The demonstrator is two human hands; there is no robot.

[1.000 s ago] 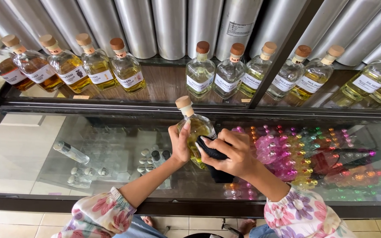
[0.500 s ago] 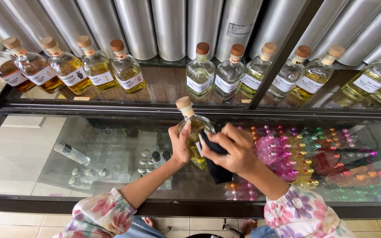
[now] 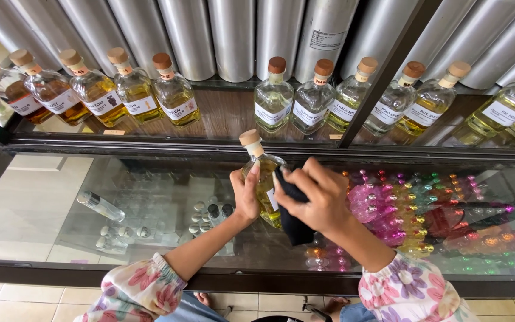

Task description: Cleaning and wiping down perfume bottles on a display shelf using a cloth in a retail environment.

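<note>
My left hand (image 3: 247,194) grips a clear glass bottle (image 3: 262,179) of yellow liquid with a cork stopper, held tilted above a glass counter top (image 3: 61,197). My right hand (image 3: 314,197) presses a dark cloth (image 3: 293,217) against the bottle's side. The cloth hangs down below my right hand. Both sleeves are floral.
A shelf (image 3: 227,122) behind the counter carries a row of similar corked bottles (image 3: 174,95) with labels, in front of tall silver canisters (image 3: 233,36). Under the glass lie small vials (image 3: 99,206) on the left and several coloured small bottles (image 3: 400,203) on the right.
My right hand with the cloth has shifted slightly up along the bottle. The left hand and bottle stay in nearly the same place.
</note>
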